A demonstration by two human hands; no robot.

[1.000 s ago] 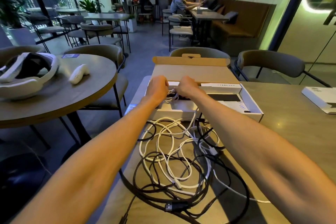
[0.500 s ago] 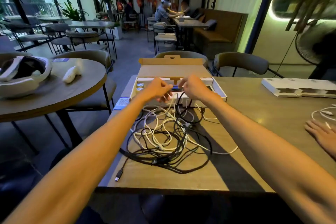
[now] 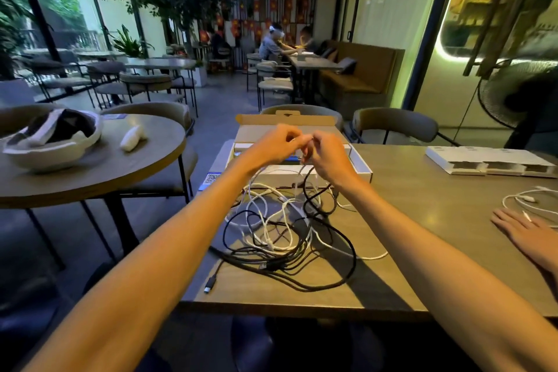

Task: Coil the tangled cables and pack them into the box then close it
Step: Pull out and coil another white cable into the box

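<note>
Both hands are in the centre of the frame, above the open box [image 3: 363, 165]. The left hand [image 3: 273, 146] and the right hand [image 3: 329, 158] meet with curled fingers and pinch strands of the cables [image 3: 265, 236] — white and black ones hang from them. The rest of the tangle lies on the table [image 3: 422, 220], just below the box in the frame.

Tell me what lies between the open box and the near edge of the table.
The tangle of white and black cables, seen in the head view; a strip of bare table follows before the edge.
</note>
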